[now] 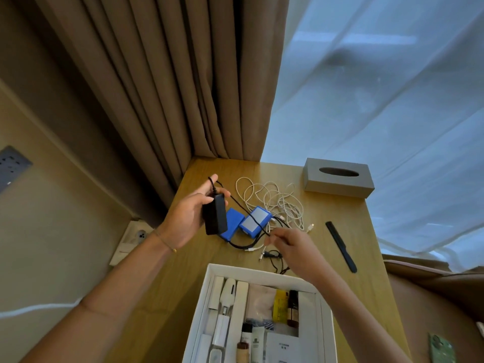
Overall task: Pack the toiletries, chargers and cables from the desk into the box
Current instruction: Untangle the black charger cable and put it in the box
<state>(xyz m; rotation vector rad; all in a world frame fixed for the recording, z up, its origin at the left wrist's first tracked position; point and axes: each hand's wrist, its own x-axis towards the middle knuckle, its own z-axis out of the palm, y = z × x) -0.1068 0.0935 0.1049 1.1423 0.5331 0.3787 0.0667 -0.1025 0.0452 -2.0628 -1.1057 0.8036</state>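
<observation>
Gripping a black charger brick (215, 218) in the left hand (187, 221), up above the counter (337, 247); right hand (290, 247) pinching its black cable (251, 218). Blue packs (255, 221) and white cables (275, 203) lying behind. Box (209, 289) cut off at bottom, bottle labels too blurry to read.

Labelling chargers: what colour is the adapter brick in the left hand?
Black adapter brick, clearest in the head view.

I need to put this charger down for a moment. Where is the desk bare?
Bare wood lies between the white cables and the black comb, and along the desk edge left of the box. Around the blue packs it is crowded.
</observation>
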